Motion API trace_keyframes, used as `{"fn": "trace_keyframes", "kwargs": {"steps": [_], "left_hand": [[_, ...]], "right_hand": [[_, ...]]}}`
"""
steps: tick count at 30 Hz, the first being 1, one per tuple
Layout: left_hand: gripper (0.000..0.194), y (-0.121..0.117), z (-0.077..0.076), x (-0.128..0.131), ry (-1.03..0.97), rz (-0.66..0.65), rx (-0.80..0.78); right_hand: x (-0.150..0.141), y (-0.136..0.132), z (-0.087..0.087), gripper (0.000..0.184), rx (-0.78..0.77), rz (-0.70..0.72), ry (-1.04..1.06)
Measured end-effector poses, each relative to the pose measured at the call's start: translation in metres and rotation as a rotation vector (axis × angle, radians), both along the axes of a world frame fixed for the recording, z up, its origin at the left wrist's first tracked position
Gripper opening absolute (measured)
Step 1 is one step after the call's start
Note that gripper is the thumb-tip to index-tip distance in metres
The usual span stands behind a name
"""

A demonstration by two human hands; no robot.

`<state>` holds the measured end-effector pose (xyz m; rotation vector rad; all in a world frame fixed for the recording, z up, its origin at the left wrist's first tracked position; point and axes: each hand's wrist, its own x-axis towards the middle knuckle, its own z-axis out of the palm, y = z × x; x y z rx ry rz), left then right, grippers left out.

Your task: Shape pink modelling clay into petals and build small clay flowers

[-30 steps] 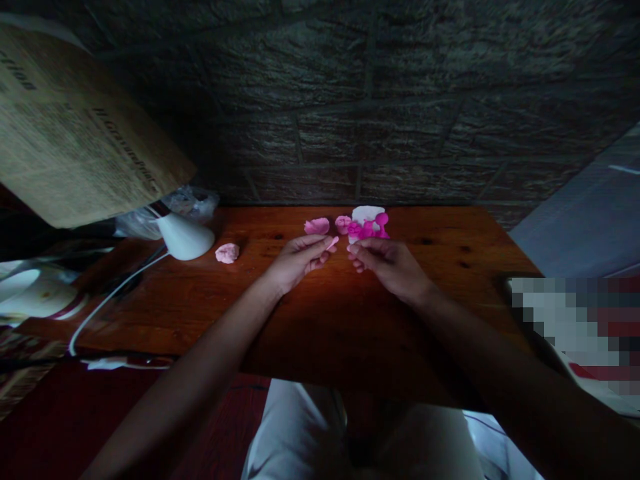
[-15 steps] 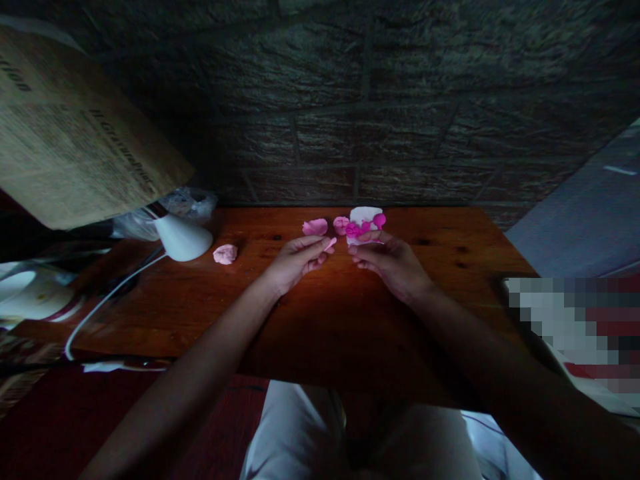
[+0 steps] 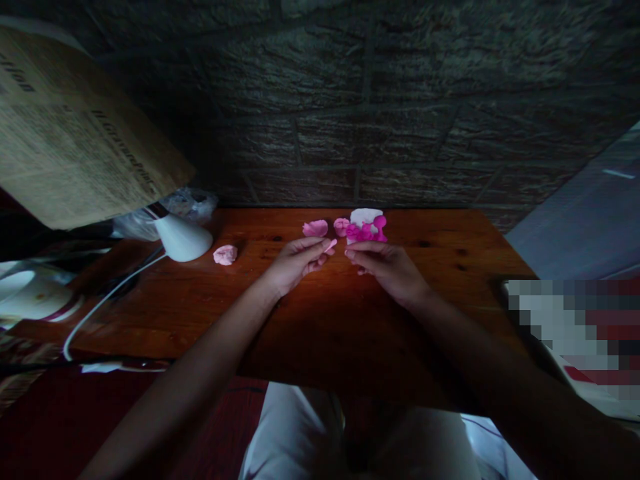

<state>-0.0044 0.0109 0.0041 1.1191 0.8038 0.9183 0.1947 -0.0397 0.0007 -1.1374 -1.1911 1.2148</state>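
Right hand (image 3: 381,260) pinch-shaped again, near pink piece (image 3: 331,246) in left hand (image 3: 297,261)

left hand (image 3: 299,263): pinches pink piece (image 3: 331,246) | right hand (image 3: 383,265): near magenta shapes (image 3: 367,231) | lamp (image 3: 113,150): at left

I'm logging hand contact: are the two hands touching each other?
No, a gap showing the wooden table separates the left hand, which pinches a small pink piece, from the right hand.
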Motion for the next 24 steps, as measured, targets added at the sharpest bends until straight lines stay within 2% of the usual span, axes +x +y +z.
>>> {"fn": "trace_keyframes", "kwargs": {"steps": [10, 17, 24], "left_hand": [[0.039, -0.0017, 0.0013, 0.0000, -0.009, 0.000, -0.006], [0.042, -0.0020, 0.0008, 0.0006, -0.011, 0.010, -0.012], [0.041, -0.0015, 0.0000, 0.0009, -0.003, 0.001, -0.004]], "right_hand": [[-0.0001, 0.0005, -0.0012, 0.024, 0.027, 0.064, -0.101], [-0.0003, 0.0017, -0.0039, 0.029, 0.055, 0.067, -0.091], [-0.0028, 0.0017, -0.0017, 0.033, 0.098, 0.033, 0.019]]}}
